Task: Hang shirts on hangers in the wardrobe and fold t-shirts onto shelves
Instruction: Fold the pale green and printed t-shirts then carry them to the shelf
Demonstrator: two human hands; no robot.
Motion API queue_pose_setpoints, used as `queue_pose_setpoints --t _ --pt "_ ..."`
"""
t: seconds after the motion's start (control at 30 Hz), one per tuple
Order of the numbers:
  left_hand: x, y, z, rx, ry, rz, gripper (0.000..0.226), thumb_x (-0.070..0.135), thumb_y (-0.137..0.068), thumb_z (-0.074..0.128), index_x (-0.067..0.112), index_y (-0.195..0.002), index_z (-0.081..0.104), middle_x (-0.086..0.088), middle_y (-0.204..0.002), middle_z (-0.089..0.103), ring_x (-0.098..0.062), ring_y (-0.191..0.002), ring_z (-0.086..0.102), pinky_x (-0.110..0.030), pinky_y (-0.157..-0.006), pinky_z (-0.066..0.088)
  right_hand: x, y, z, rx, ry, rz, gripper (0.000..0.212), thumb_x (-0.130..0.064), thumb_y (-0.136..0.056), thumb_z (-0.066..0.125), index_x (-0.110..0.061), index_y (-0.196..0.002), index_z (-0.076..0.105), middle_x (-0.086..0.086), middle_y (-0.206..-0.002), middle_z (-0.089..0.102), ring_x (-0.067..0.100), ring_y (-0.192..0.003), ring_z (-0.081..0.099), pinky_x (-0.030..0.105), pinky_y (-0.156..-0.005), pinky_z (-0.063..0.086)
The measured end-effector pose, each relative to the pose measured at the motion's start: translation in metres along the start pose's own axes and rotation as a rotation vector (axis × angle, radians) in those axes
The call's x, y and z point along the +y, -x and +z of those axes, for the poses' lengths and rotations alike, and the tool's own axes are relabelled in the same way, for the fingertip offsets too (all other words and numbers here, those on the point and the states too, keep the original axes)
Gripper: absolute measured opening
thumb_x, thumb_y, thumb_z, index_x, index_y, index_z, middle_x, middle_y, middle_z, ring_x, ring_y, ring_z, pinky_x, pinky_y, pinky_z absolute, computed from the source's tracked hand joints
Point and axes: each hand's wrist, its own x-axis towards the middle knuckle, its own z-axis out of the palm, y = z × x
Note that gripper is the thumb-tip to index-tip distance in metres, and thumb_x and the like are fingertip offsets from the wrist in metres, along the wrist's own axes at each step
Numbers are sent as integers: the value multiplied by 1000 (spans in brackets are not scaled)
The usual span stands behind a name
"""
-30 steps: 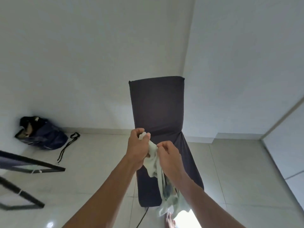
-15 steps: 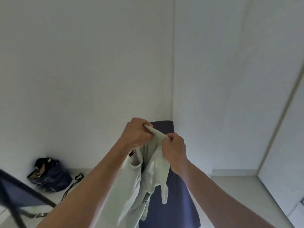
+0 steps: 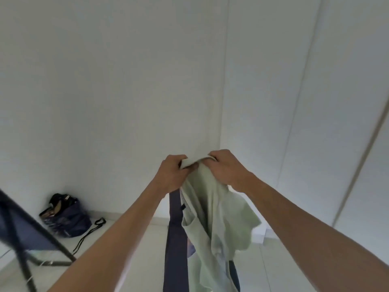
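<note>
A pale green t-shirt (image 3: pixel 212 216) hangs in front of me, held up by its top edge. My left hand (image 3: pixel 172 175) grips the edge on the left, fingers curled over the cloth. My right hand (image 3: pixel 226 167) pinches the same edge a short way to the right. The shirt drapes down between my forearms, one sleeve flaring out to the right. No hanger or shelf is in view.
A dark blue padded seat (image 3: pixel 175 245) stands on the floor behind the shirt, mostly hidden by it. A dark bag (image 3: pixel 65 218) with a loose strap lies by the left wall. A black metal frame (image 3: pixel 23 249) stands at the lower left. White wardrobe panels (image 3: pixel 336 123) fill the right.
Both hands have lifted the t-shirt higher and moved apart along its top edge. The view has tilted upward, so the shirt hangs more open and covers more of the seat.
</note>
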Motion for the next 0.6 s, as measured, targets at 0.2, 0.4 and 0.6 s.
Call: queue_pose_setpoints --t 0.2,0.4,0.6 --pt "-45 26 23 -14 -357 -250 10 13 -79 62 15 -86 55 1 -85 58 -22 -82 56 -31 -66 43 -26 -17 -22 217 -124 55 43 -24 -96 54 -18 -57 36 -3 -53 35 14 -49 34 22 -42 25" --pt "-90 39 40 65 -155 -397 20 5 -85 44 12 -91 62 -8 -85 65 -29 -84 61 -29 -58 43 -35 -34 -55 320 -180 49 31 -28 -92 57 -17 -66 46 -3 -55 35 16 -50 34 27 -49 26" --pt "-86 13 -10 459 -243 -200 23 9 -102 37 0 -112 56 -23 -107 65 -40 -101 61 -32 -74 35 -8 -42 -94 445 163 16 37 -33 -95 55 -11 -66 56 4 -65 55 21 -64 50 29 -54 36"
